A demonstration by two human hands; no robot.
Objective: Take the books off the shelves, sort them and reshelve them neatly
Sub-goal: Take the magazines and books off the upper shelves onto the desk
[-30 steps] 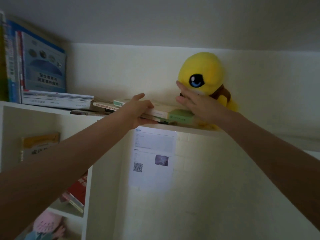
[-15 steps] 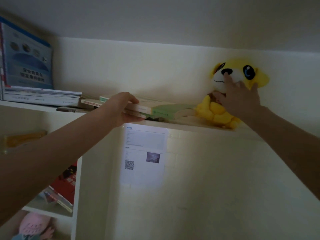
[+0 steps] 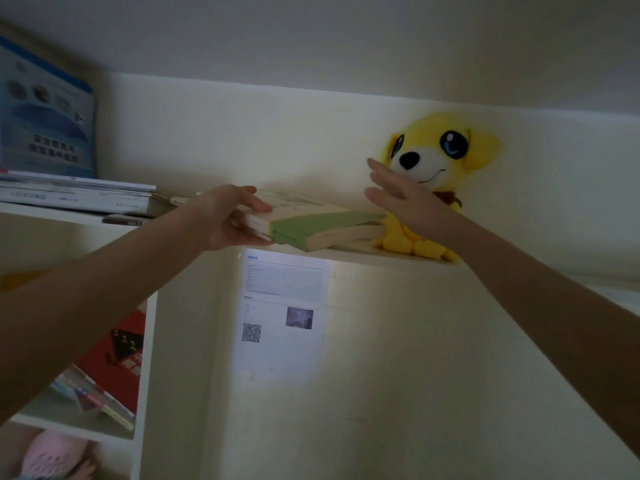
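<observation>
Two stacked books with green and cream covers [image 3: 311, 221] lie flat on the top shelf [image 3: 367, 257], their near ends past the shelf's front edge. My left hand [image 3: 230, 218] grips their left end, fingers on top and thumb underneath. My right hand [image 3: 401, 199] hovers with straight fingers just in front of the yellow plush dog [image 3: 433, 188] that sits upright on the shelf to the right of the books. More books lie in a flat pile [image 3: 79, 195] at the left, with a blue book [image 3: 45, 116] standing behind them.
A printed sheet with a QR code [image 3: 280, 313] hangs on the wall under the shelf. A lower compartment at the left holds a leaning red book [image 3: 117, 358] and flat books. A pink item [image 3: 52, 455] sits at the bottom left.
The plush dog was turned to face out and shifted right. My right hand has come off it and opened. My left hand has closed round the green books and drawn them forward.
</observation>
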